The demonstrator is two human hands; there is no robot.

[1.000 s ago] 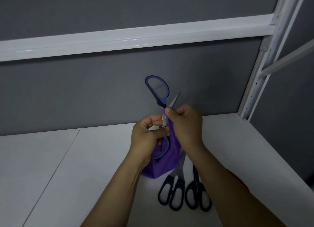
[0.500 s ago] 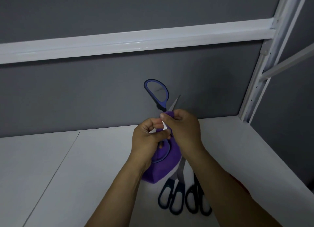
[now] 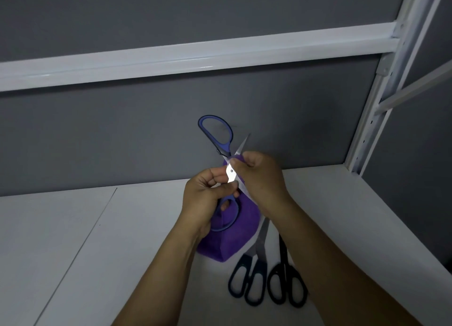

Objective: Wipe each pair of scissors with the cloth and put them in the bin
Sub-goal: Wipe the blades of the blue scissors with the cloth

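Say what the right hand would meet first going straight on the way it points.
Probably the blue scissors' upper handle: the right hand, pinching the purple cloth on their blade, points up-left. Depth is unclear.

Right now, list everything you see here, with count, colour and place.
blue-handled scissors: 1, blue, held open above the shelf
cloth: 1, purple, around one blade, hanging down
navy-handled scissors: 1, navy, lying on shelf, near right
black-handled scissors: 1, black, beside it, further right
shelf: 1, white, below
rail: 1, white, across grey wall
left hand: 1, holds blue-handled scissors
right hand: 1, pinches cloth on blade
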